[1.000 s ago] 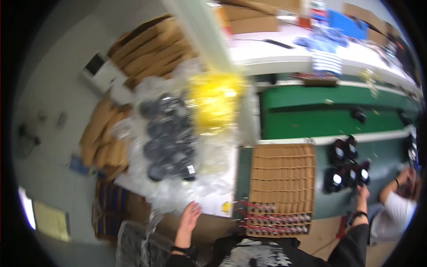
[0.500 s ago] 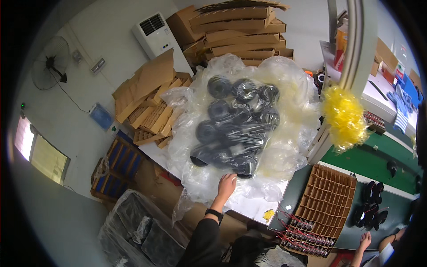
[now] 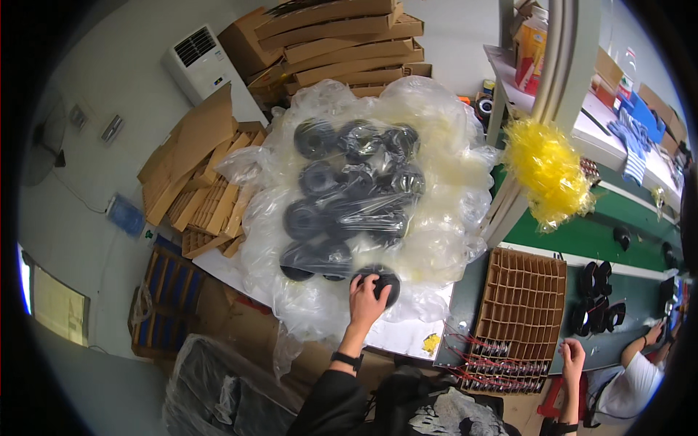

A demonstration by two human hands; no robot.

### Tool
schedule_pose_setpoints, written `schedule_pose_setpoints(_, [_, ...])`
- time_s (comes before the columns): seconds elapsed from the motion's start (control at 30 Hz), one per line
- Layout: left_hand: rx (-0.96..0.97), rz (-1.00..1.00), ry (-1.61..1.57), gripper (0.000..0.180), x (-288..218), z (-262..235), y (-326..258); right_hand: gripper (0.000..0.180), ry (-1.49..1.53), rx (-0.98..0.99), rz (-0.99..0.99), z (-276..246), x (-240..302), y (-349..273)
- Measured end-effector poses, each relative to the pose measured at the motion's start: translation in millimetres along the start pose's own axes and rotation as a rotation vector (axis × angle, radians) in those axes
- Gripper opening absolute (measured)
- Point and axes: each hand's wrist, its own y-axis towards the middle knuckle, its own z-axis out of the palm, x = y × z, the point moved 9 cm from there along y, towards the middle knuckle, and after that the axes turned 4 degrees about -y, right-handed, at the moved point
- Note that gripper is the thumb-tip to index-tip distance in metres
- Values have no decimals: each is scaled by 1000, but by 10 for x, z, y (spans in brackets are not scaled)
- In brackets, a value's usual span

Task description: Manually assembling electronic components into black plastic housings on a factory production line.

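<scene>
Near the front edge of a plastic-covered white table point(image 3: 396, 340), my left hand point(image 3: 369, 299) has its fingers and thumb closed on a black round hollow part point(image 3: 387, 284). Beyond it, several similar black round parts point(image 3: 318, 179) lie in rows under clear plastic film point(image 3: 443, 211). My right hand point(image 3: 573, 356) is raised at the lower right, fingers loosely bent and apart, with nothing visible in it. It is nearest to a brown cardboard divider tray point(image 3: 520, 291), whose near cells hold small metal parts with red wires point(image 3: 502, 367).
Cardboard trays point(image 3: 211, 207) lean at the left, with more cardboard boxes point(image 3: 349, 43) stacked behind. A yellow plastic bundle point(image 3: 549, 174) hangs on a post. Black curved parts point(image 3: 596, 298) lie on the green bench. Another person's hand point(image 3: 654, 333) is at the far right.
My left hand has closed on a black round part at the front of the rows, and that part now stands clear of the film. My right hand has come up and leftward. The view has shifted.
</scene>
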Motion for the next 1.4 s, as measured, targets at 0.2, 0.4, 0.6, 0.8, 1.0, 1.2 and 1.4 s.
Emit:
schedule_pose_setpoints(0.2, [-81,-338,-964,15,-578,-389,-478,16,-173,353,-190,988,1450,-210])
schedule_pose_setpoints(0.4, [15,-321,-1393,29,-1418,-391,-620,82,79,783,-484,1826,2727,-575])
schedule_pose_setpoints(0.6, [-20,237,-1211,50,-2202,-472,-684,123,667,743,-328,1701,2800,-625])
schedule_pose_setpoints(0.8, [112,-32,-1250,63,-2602,-284,-607,121,342,414,-682,1313,2786,-648])
schedule_pose_setpoints(1.0, [280,-271,-1347,48,-2658,-86,-636,78,55,269,-867,990,2916,-699])
schedule_pose_setpoints(1.2, [194,-147,-1344,47,-2709,-177,-631,23,87,204,-785,855,3018,-618])
schedule_pose_setpoints(1.4, [150,-135,-1285,46,-2670,-213,-599,19,-41,154,-910,945,3066,-788])
